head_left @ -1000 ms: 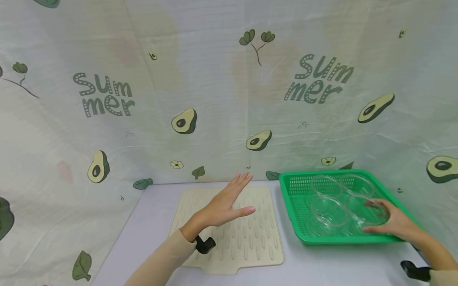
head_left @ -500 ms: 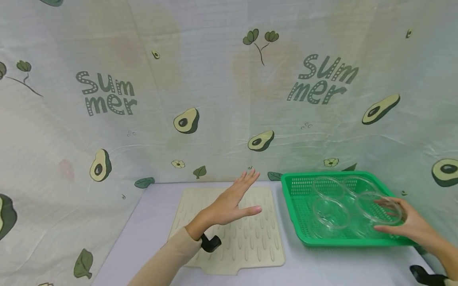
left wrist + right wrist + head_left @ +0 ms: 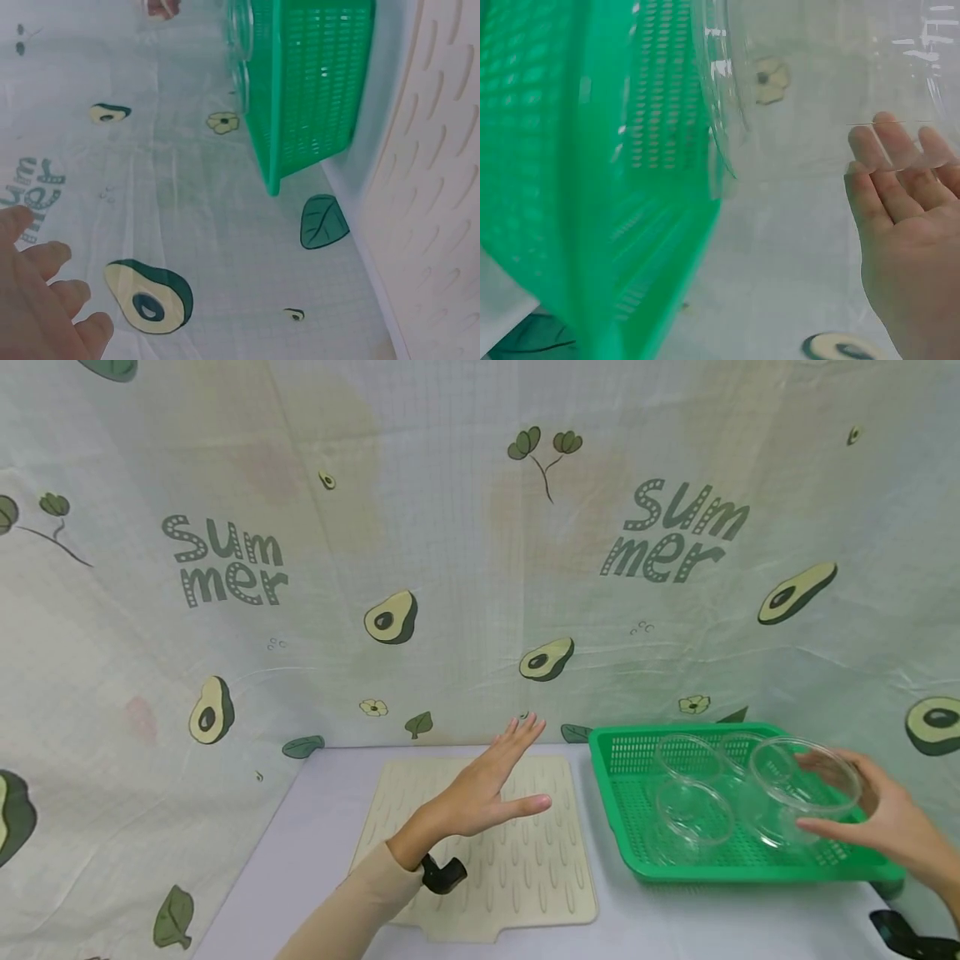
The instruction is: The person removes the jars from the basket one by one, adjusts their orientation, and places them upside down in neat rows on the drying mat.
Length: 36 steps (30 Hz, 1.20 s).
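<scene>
My right hand (image 3: 881, 806) grips a clear round bowl (image 3: 772, 810) by its right side, thumb in front and fingers behind. The bowl is raised above the right part of a green basket (image 3: 626, 852). Several more clear bowls (image 3: 693, 814) stand in that basket. In the right wrist view, fingers (image 3: 889, 146) show through the bowl's clear wall (image 3: 817, 97). Over a cream ribbed mat (image 3: 517, 868), my left hand (image 3: 476, 789) hovers with fingers straight and thumb apart, holding nothing. Its fingertips also show at the edge of the left wrist view.
The mat lies on a white table (image 3: 300, 860), left of the basket. Behind stands a pale cloth (image 3: 450, 543) printed with avocados and lettering. A black wrist camera (image 3: 442, 875) sits on the left wrist, another (image 3: 900, 935) on the right.
The right hand has lifted the bowl up and to the right, out from among the others. The left hand has shifted slightly right in the view and stays open.
</scene>
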Tool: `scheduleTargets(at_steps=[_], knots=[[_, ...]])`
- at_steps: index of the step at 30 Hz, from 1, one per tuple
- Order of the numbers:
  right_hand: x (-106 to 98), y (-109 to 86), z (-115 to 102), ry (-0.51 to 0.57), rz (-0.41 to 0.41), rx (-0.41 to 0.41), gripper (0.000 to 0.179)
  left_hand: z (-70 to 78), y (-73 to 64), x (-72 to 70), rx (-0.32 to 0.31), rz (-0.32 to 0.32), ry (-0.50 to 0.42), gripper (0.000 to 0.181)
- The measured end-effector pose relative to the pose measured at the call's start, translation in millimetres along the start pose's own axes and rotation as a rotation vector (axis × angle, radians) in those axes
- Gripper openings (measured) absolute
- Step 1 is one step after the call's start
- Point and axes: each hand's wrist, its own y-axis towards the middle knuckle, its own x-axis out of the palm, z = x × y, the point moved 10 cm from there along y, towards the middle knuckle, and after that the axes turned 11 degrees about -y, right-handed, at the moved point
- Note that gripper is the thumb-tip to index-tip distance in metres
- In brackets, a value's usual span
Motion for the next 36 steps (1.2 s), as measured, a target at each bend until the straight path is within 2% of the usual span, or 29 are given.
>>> scheduleTargets(at_steps=[11, 18, 23, 29, 33, 36], knots=[[-2.4, 14.5, -81.3, 0.048, 0.03, -0.196, 0.108, 17.6, -7.2, -6.9, -0.035, 0.064, -0.047, 0.09], [0.5, 11.2, -131.4, 0.102, 0.042, -0.325, 0.114, 28.0, -12.9, -7.8, -0.078, 0.114, -0.066, 0.088], [4.7, 7.8, -153.8, 0.133, 0.046, -0.394, 0.118, 37.1, -15.9, -7.6, -0.058, 0.122, -0.051, 0.087], [15.4, 4.4, -171.6, 0.15, 0.031, -0.385, 0.118, 45.3, -20.1, -5.6, -0.047, 0.122, -0.049, 0.089], [32.8, 2.5, -183.9, 0.12, 0.011, -0.371, 0.115, 49.5, -22.7, -3.1, -0.039, 0.124, -0.045, 0.09], [47.6, 0.8, -195.3, 0.099, 0.012, -0.399, 0.115, 50.7, -23.9, -0.9, -0.038, 0.125, -0.047, 0.091]])
